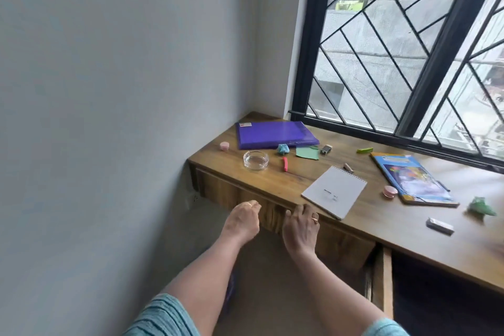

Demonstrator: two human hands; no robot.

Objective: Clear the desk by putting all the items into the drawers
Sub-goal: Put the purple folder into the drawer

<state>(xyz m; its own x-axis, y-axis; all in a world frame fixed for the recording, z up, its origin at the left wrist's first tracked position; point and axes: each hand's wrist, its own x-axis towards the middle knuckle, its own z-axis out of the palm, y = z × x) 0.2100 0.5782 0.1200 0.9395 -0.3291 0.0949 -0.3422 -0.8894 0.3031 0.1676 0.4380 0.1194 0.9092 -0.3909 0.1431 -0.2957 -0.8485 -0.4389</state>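
A wooden desk (376, 215) under the window carries a purple folder (275, 133), a glass ashtray (255, 160), a white spiral notepad (334, 191), a blue book (411, 179) and several small items. Below the desk's front edge runs the left drawer front (218, 194), which looks closed. My left hand (242, 219) and my right hand (301, 224) sit side by side at its top lip, fingers curled over it under the desk edge. To the right, a second drawer (383, 281) stands pulled out, its inside dark.
Small items lie scattered: two pink round cases (224, 145) (390, 191), a red clip (285, 163), green paper (307, 152), a green stapler (365, 150), a white eraser (440, 225), a green paper figure (481, 207). A wall closes the left side; a barred window stands behind.
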